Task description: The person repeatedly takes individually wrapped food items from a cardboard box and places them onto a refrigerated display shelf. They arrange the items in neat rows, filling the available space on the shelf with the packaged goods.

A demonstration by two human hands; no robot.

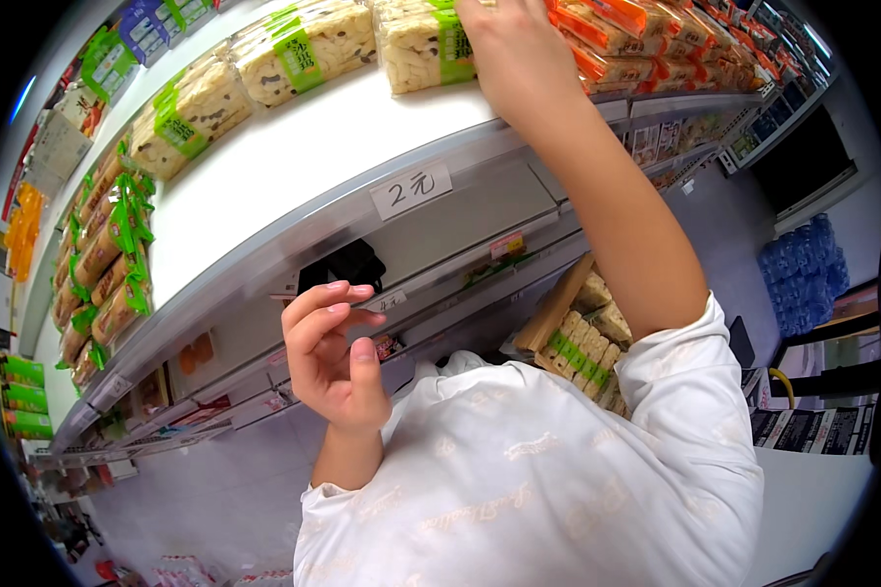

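At the top edge of the view, my right hand [517, 55] reaches over the white shelf [352, 128]. It lies against the right end of a clear-wrapped sachima pack [415, 55] with a green label; its fingers are partly cut off, so I cannot tell whether they grip it. Left of that pack, a second sachima pack [338, 44] and a third sachima pack [220, 103] stand in a row along the shelf. My left hand [338, 359] is raised in front of my chest, below the shelf edge, fingers apart and holding nothing.
Orange-wrapped snack packs [653, 44] are piled right of my right hand. Green-ended snack packs [110, 271] are stacked at the shelf's left. A handwritten price tag [411, 191] is on the shelf edge. Below my right arm, a cardboard box [554, 301] holds more sachima. Bottled water [804, 271] stands at right.
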